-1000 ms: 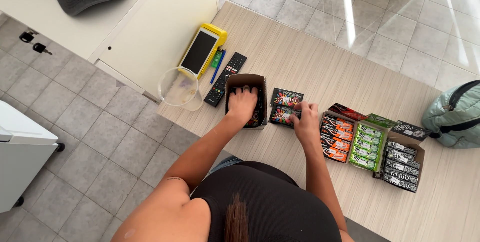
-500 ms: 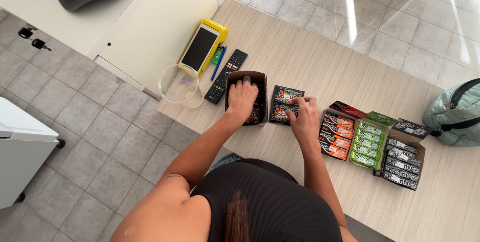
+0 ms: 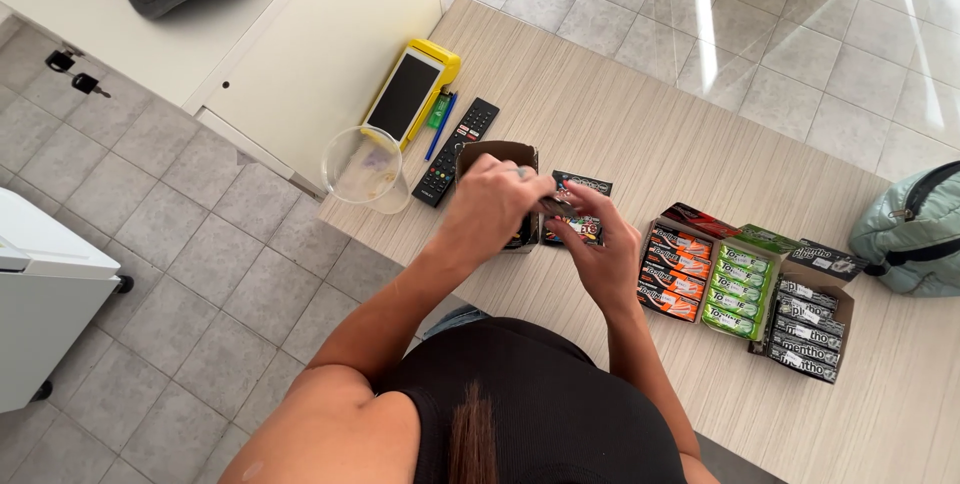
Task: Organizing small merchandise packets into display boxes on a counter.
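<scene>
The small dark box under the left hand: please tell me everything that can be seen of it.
The small dark box is an open-topped carton, dark brown or black, apparently cardboard, with a raised back flap. It stands upright near the front edge of the wooden counter, right of the black remote control and left of the dark packets lying flat. The left hand hovers over its opening and hides most of it, meeting the right hand beside it. Its contents cannot be seen.

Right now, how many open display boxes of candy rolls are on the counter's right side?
3, side by side: orange box nearest the hands, green box in the middle, black box farthest right. None looks hidden.
</scene>
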